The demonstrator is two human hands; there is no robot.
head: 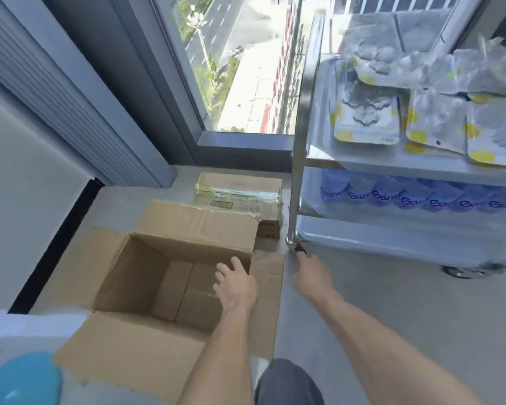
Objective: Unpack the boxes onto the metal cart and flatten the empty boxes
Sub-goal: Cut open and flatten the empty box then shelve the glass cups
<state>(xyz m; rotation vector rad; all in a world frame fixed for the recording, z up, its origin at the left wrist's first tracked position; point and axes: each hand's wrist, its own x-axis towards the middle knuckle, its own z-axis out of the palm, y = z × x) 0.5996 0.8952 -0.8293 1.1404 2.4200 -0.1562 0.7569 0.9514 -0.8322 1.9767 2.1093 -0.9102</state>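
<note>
An open cardboard box (135, 273) stands on the floor with all its flaps spread and only its bare bottom showing inside. My left hand (235, 283) hovers over the box's right side with fingers spread and holds nothing. My right hand (313, 273) reaches toward the floor near the cart's front left leg, fingers loose and empty. The metal cart (300, 135) stands at the right. Its top shelf carries several clear plastic packets (368, 118) with yellow spots. Blue-labelled water bottles (406, 197) fill the shelf below.
A second, taped cardboard box (240, 197) lies on the floor behind the open one, against the cart's leg. A floor-to-ceiling window (246, 68) is straight ahead. A wall with a slatted panel runs along the left. A blue object (24, 378) sits at the bottom left.
</note>
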